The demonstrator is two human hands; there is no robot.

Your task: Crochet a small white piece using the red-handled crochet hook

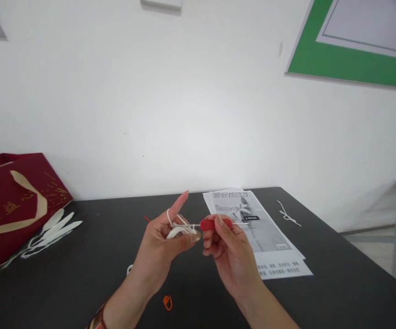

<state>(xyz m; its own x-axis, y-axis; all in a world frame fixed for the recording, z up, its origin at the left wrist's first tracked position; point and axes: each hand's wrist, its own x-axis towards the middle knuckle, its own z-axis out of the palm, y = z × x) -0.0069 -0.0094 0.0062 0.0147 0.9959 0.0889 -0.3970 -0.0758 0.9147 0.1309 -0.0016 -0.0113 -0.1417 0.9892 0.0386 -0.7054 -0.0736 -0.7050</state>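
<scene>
My left hand [165,244] is raised over the dark table [81,274], index finger pointing up with white yarn [175,219] looped round it. Its thumb and other fingers pinch a small white crocheted piece [180,232]. My right hand [228,253] is closed on the red handle of a crochet hook [214,224], whose tip points left into the white piece. The two hands almost touch.
Printed instruction sheets [262,233] lie right of my hands, with a short white yarn scrap [287,214] beyond them. White crocheted petals [52,230] lie beside a dark red bag [9,205] at the left. An orange stitch marker [167,302] lies near the front edge.
</scene>
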